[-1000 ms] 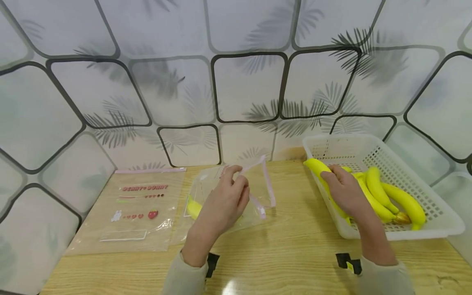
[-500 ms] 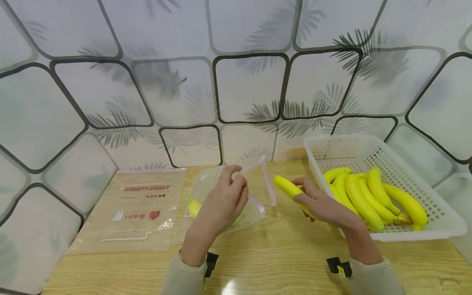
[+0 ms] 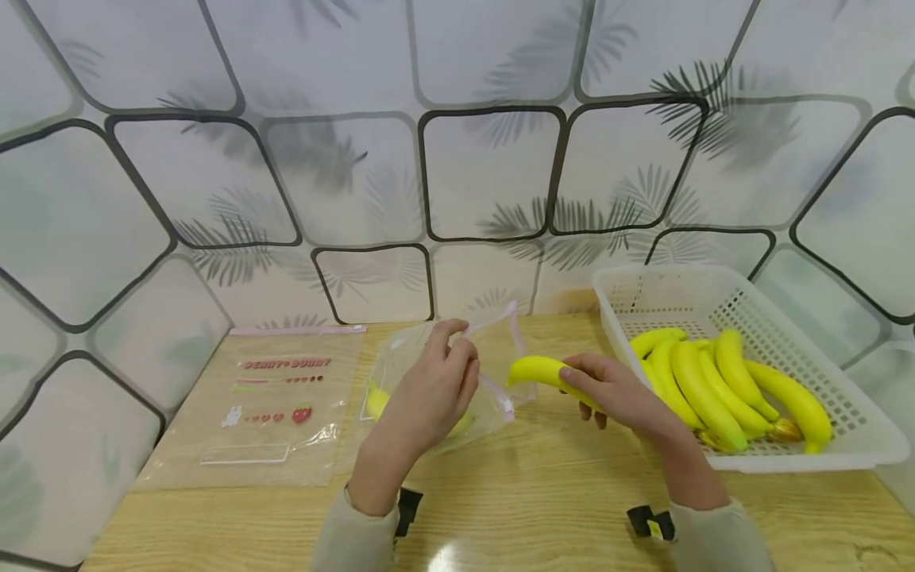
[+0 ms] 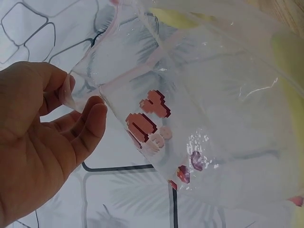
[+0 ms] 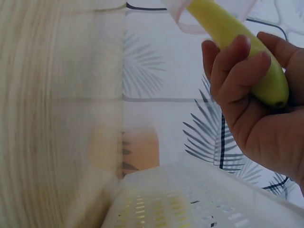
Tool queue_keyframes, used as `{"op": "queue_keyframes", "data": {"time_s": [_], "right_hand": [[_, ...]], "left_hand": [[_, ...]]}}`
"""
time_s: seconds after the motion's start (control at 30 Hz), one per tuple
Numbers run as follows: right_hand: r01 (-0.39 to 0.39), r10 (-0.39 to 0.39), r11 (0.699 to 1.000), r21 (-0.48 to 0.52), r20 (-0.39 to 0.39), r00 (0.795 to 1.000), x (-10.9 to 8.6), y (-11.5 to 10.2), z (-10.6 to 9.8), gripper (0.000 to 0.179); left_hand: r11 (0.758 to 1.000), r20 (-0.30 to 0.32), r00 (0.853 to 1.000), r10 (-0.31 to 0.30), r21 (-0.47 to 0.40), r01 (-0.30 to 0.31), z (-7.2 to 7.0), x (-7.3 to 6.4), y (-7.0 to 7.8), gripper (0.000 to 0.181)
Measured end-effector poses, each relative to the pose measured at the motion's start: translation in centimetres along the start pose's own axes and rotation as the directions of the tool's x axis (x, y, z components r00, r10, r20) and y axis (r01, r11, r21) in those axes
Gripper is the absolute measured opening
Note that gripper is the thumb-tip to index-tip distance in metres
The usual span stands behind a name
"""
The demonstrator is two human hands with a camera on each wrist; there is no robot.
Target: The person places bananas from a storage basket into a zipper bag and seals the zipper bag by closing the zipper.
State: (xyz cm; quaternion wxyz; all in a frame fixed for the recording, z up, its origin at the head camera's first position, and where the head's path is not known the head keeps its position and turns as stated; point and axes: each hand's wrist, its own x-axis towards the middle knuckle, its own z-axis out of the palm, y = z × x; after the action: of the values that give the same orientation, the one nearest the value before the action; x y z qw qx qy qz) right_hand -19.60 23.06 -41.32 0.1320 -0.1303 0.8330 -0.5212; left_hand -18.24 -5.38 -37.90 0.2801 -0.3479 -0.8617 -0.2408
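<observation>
My left hand [image 3: 429,389] pinches the upper edge of a clear zip bag [image 4: 228,118] with pink printing, between thumb and fingers. The bag's pink-trimmed mouth gapes toward the right, and a yellow banana [image 3: 376,400] lies inside it, partly hidden behind the hand. In my right hand [image 3: 618,393] is another banana [image 5: 270,78], gripped near one end. Its free tip overlaps the bag's mouth in the head view, and in the right wrist view that tip reaches the pink edge.
A white perforated basket [image 3: 808,342] with several bananas [image 3: 704,385] stands at the right. Flat on the wooden table [image 3: 543,508] at the left lies a second zip bag [image 3: 264,421] with red printing. A patterned backdrop [image 3: 486,175] rises behind.
My right hand has lifted a banana out of the basket and carried it left to the bag's mouth. The left hand has kept its hold on the bag.
</observation>
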Motion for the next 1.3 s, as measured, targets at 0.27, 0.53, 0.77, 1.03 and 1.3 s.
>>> {"op": "queue_keyframes", "data": {"time_s": [0.27,0.53,0.77,1.03,1.3], "right_hand": [[-0.088,0.093,0.987,0.132,-0.032,0.995,1.0,0.9,1.3,0.048],[-0.114,0.092,0.938,0.327,0.082,0.992,1.4,1.4,1.7,0.06],[-0.115,0.068,0.895,0.431,0.121,0.99,1.7,2.2,1.6,0.061],[-0.123,0.084,0.878,0.463,0.104,0.991,1.9,1.8,2.1,0.06],[-0.113,0.071,0.851,0.513,0.099,0.992,2.0,1.8,2.3,0.057]], "left_hand": [[1.0,0.043,0.999,-0.025,0.002,0.025,0.0,0.0,0.0,0.006],[1.0,0.064,0.998,-0.019,0.009,0.019,0.0,0.0,0.0,0.005],[1.0,0.062,0.998,-0.011,0.004,0.011,-0.1,0.0,0.0,0.005],[1.0,0.06,0.998,-0.008,0.0,0.008,-0.1,0.0,-0.1,0.004],[1.0,0.058,0.998,-0.006,0.004,0.006,-0.1,-0.1,-0.1,0.004]]}}
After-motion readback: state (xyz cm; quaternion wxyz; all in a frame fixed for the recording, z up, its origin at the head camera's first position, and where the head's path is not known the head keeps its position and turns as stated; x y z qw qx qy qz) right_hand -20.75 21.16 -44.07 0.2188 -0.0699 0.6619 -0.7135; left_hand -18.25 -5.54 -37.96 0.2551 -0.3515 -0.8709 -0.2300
